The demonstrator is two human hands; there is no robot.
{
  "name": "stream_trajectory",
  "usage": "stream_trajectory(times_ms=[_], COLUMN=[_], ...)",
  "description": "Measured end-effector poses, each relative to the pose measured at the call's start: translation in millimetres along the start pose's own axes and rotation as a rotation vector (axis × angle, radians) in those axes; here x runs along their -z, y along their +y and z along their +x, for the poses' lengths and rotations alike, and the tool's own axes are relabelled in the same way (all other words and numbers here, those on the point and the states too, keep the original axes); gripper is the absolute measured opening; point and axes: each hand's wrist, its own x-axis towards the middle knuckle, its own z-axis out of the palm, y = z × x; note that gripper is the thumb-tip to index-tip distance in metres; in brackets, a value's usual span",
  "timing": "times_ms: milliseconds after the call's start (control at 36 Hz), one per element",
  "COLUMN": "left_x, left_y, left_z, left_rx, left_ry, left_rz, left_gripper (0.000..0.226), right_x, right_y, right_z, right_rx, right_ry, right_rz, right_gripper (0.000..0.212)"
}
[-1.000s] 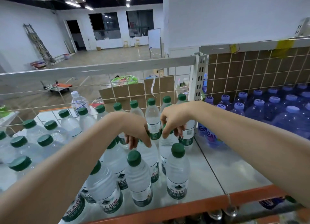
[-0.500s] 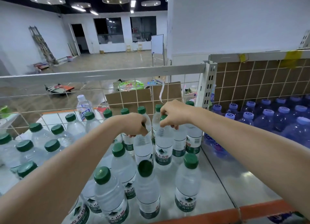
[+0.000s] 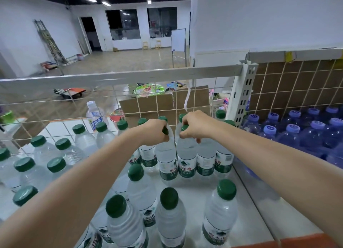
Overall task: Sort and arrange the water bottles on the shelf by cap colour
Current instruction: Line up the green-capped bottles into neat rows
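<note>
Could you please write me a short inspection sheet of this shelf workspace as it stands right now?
Surface: grey shelf with an orange front edge, bare at front right.
Job's things: green-cap bottles stand upright across the left bay; purple-cap bottles fill the right bay, past the upright post.
Clutter: one white-cap bottle behind the wire grid.
Hands: left hand grips the neck of one green-cap bottle; right hand grips the neck of the bottle beside it; both bottles upright.
Cables: nothing seen.
Surroundings: cardboard box behind the grid, a ladder against the far wall, a whiteboard.
</note>
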Motion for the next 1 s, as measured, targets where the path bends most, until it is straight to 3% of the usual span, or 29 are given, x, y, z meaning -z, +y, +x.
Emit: stream_trajectory(times_ms=[361, 528, 639, 833, 1000], left_x=[-5.6, 2.0, 10.8, 22.7, 25.6], left_y=[5.2, 2.0, -6.9, -28.3, -50.4], left_z=[-3.2, -22.5, -46.3, -90.6, -113.4], left_rx=[0.044, 0.077, 0.082, 0.154, 0.182], left_ry=[0.005, 0.063, 0.160, 0.214, 0.183], left_rz=[-0.014, -0.091, -0.153, -0.139, -0.024], left_gripper=[0.029, 0.046, 0.036, 0.026, 0.031], right_x=[-9.2, -1.8, 2.5, -2.8, -10.8], right_y=[2.0, -0.6, -11.3, -51.6, -81.3], right_z=[-2.6, -13.2, -18.5, -37.8, -54.0], right_rx=[-0.032, -0.004, 0.090, 0.312, 0.350], right_ry=[-0.012, 0.169, 0.226, 0.067, -0.118], right_rz=[0.048, -0.129, -0.110, 0.071, 0.157], right_gripper=[0.015, 0.037, 0.036, 0.024, 0.035])
